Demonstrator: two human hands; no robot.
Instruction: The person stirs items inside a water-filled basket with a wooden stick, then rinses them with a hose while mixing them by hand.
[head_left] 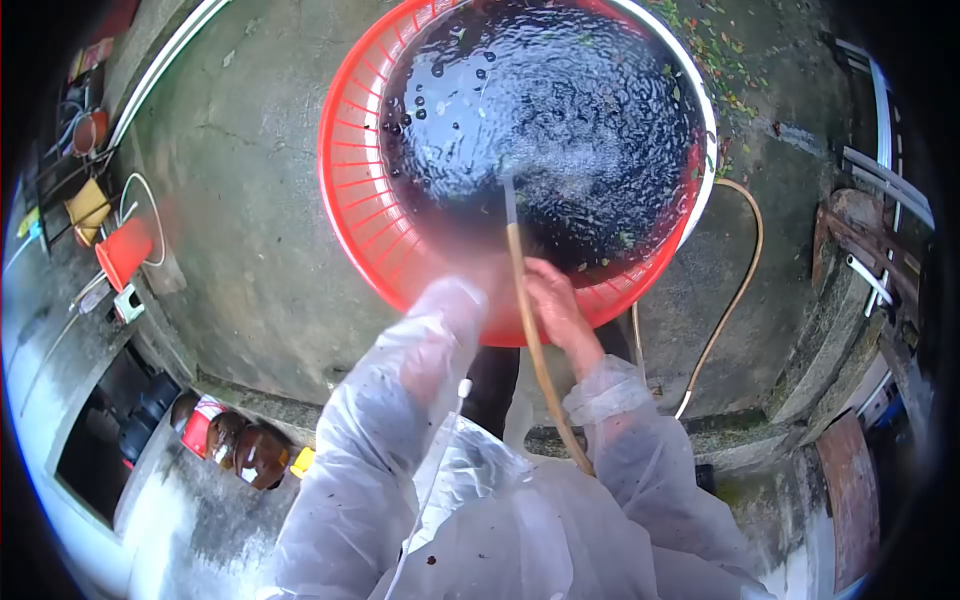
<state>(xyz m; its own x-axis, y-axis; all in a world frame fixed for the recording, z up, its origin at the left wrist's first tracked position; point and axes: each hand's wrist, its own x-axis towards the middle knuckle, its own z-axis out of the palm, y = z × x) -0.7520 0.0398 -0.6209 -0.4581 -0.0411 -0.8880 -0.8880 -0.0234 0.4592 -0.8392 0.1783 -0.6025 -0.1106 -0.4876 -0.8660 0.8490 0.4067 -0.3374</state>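
A large red slotted basket [350, 170] stands inside a white-rimmed tub [709, 130], with rippling water and dark round fruit-like pieces [420, 101] in it. My left hand [480, 290] is at the basket's near edge, blurred by a smear, so its fingers cannot be made out. My right hand [556, 302] is beside a tan hose [534, 345], its fingers bent at the hose. Water comes from the hose's upper end into the basket. Translucent white sleeves cover both arms.
An orange-red bucket [124, 252] and a yellow container [88, 208] are at the left. More hose [745, 270] curves over the concrete floor at the right. Brown jars [262, 456] stand lower left. Scattered leaves [725, 55] lie at the upper right.
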